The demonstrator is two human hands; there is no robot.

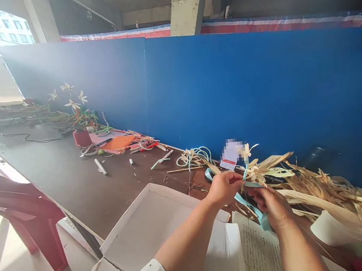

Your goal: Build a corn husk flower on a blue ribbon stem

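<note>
My left hand [224, 187] is closed in a pinch on a small flower of dried straw leaves [259, 169], held above the dark table [76, 181]. My right hand [272, 205] is just below it, fingers closed on a light blue ribbon [252, 207] that loops up around the flower's base and hangs down past my palm. The two hands nearly touch.
A heap of dried straw leaves [332, 193] lies to the right against the blue partition [227, 87]. A shallow white cardboard box [165, 232] and a printed sheet [259, 252] sit under my arms. Craft scraps, an orange sheet [118, 142], finished flowers [70, 97] lie farther left. A red plastic chair [24, 212] stands beside the table.
</note>
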